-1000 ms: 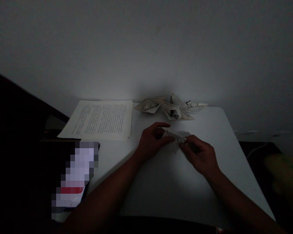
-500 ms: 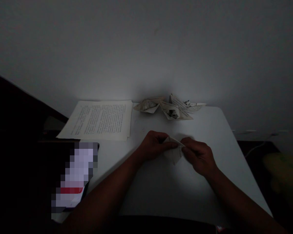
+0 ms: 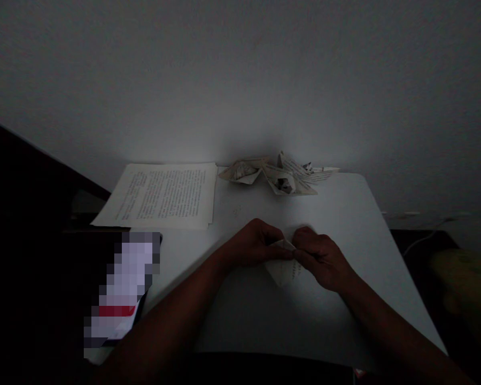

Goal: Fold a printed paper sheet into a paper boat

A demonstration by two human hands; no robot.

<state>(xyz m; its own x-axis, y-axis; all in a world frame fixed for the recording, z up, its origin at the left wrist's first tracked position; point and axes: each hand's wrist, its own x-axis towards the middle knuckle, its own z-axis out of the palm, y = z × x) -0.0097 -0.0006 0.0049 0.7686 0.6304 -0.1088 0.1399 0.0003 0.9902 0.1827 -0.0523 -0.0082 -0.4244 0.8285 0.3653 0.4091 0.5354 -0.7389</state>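
A small folded piece of printed paper (image 3: 281, 271) is held just above the white table, its pointed corner hanging down toward me. My left hand (image 3: 256, 245) pinches its upper left edge, with the thumb lying along the front. On the other side my right hand (image 3: 321, 258) grips the upper right edge between thumb and curled fingers. The two thumbs almost meet at the top fold. Beyond my hands lie several folded paper boats made from printed sheets, one at the left (image 3: 243, 171) and another in front (image 3: 286, 183).
A stack of printed sheets (image 3: 168, 195) lies at the table's back left. A phone with a blurred screen (image 3: 124, 283) rests near my left forearm. The white table (image 3: 369, 214) stands against a grey wall (image 3: 240, 75). A pale cable (image 3: 420, 243) runs past the right edge.
Both hands have come slightly nearer to me and closer together. The folded paper has dropped a little and turned, so its top fold shows less open length.
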